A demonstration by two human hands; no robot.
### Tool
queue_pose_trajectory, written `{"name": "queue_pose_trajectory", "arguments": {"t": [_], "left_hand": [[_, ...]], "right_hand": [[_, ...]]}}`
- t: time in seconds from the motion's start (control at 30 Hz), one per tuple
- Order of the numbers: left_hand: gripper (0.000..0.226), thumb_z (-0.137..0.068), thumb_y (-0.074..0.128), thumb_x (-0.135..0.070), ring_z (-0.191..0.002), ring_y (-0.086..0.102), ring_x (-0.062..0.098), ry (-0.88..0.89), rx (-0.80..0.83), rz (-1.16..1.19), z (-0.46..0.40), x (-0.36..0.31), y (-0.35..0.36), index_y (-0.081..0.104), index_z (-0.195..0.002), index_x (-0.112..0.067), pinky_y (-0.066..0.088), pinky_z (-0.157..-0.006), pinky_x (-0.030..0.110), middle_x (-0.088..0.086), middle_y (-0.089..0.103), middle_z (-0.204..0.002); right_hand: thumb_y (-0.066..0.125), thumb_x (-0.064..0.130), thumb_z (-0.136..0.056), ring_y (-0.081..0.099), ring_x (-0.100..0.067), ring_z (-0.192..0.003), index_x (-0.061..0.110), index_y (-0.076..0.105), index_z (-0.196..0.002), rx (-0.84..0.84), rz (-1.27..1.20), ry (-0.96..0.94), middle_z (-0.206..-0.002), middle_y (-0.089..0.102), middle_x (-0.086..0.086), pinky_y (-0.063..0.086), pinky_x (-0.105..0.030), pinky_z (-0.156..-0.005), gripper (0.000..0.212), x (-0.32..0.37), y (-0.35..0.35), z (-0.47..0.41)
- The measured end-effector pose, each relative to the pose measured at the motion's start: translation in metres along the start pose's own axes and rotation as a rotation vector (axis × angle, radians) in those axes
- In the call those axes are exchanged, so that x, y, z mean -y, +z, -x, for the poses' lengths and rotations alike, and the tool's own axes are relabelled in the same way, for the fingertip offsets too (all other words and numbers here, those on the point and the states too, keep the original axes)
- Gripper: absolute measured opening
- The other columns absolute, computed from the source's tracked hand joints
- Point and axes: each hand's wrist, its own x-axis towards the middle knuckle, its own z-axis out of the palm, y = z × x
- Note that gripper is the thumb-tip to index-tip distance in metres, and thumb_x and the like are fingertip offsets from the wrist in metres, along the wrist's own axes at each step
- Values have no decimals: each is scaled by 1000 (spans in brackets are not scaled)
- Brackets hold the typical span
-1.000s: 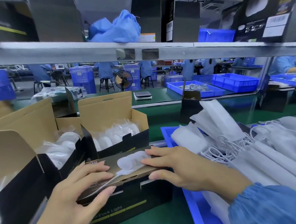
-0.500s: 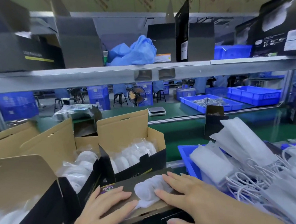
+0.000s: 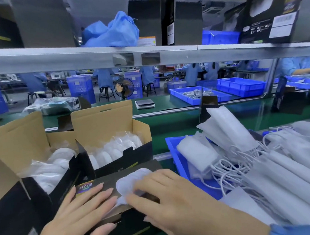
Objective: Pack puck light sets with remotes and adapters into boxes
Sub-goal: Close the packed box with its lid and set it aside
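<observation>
Item: black printed box (image 3: 109,210), nearest the person, lid flap down, long axis running from lower left to upper right across the green belt (image 3: 169,127).

Left hand (image 3: 78,216): lies flat on the lid's left half, fingers straight and slightly spread, tips pointing up and right toward the "RGB" mark; thumb over the front edge. It presses, holding nothing.

Right hand (image 3: 167,195): lies flat on the lid's right half, fingers straight and close together, pointing left, over the printed picture of puck lights. It presses, holding nothing. Blue sleeve (image 3: 296,230) at the wrist.

Relation governing the next move: the box sits directly under both palms, so closing the flap looks to need only downward pressure; whether the tab is seated cannot be told.

Adjacent stock: two open boxes (image 3: 116,153) just behind and to the left, each holding bagged white puck lights (image 3: 114,149). Blue bin (image 3: 173,149) of white sleeved parts and cables (image 3: 234,165) lies to the right, nearer the right hand.
</observation>
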Motion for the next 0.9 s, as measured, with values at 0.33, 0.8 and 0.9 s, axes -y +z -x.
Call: {"name": "queue_pose_trajectory", "arguments": {"t": [0.33, 0.8, 0.9], "left_hand": [[54, -105, 26, -55, -146, 19, -6, 67, -148, 18, 6, -9, 2, 63, -127, -23, 20, -115, 34, -1, 64, -125], [52, -96, 48, -46, -138, 44, 10, -143, -110, 157, 22, -29, -5, 60, -136, -14, 25, -116, 45, -11, 56, -141], [52, -97, 47, -46, -139, 43, 10, -160, -94, 192, 22, -28, -5, 60, -136, -14, 22, -117, 44, -12, 55, -142]], "right_hand": [[53, 15, -91, 49, -17, -67, 19, 74, -86, -187, 138, 42, -78, 57, 2, 41, -27, -61, 21, 22, 10, -5], [62, 18, -95, 51, -24, -66, 5, 72, -85, -260, 76, -116, -75, 58, -4, 39, -34, -57, 19, 17, 22, -3], [64, 3, -88, 53, -27, -64, 5, 69, -74, -311, 52, -181, -71, 58, -5, 41, -37, -55, 15, 18, 26, 1]]}}
